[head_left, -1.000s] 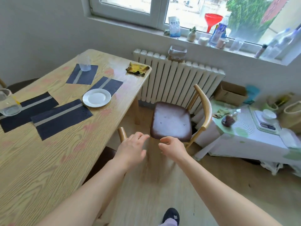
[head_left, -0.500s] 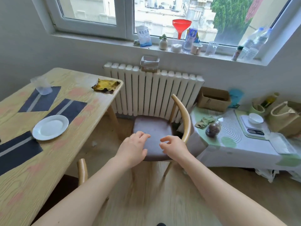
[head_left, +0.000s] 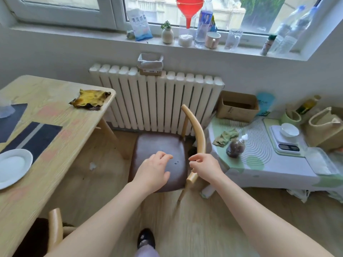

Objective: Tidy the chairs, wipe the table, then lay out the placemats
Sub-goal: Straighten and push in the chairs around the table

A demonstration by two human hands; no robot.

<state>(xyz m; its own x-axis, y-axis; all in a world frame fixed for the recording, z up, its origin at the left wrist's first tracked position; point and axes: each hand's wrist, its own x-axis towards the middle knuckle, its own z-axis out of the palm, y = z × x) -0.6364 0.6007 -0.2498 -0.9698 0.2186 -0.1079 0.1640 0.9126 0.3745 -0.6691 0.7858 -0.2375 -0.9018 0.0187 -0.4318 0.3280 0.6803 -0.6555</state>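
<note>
Left hand (head_left: 154, 169) hovers over the front of the brown seat of the chair (head_left: 159, 145), fingers relaxed and slightly spread, holding nothing. On my feed the right hand (head_left: 206, 166) sits at the near end of the chair's curved wooden backrest (head_left: 198, 134), fingers loosely curled, thumb and forefinger close together. I cannot tell whether it grips the rail or only lies in front of it. That chair stands on the floor off the worktop's (head_left: 52, 115) right edge, in front of the radiator (head_left: 157, 101), its backrest toward a low white table (head_left: 269, 169). Two dark placemats (head_left: 39, 138) lie on the worktop, back from its right edge, with a white plate (head_left: 13, 166) just beside one. A yellow cloth (head_left: 90, 99) lies at the far right corner. A second chair (head_left: 55, 227) is at the right edge, nearer me.
</note>
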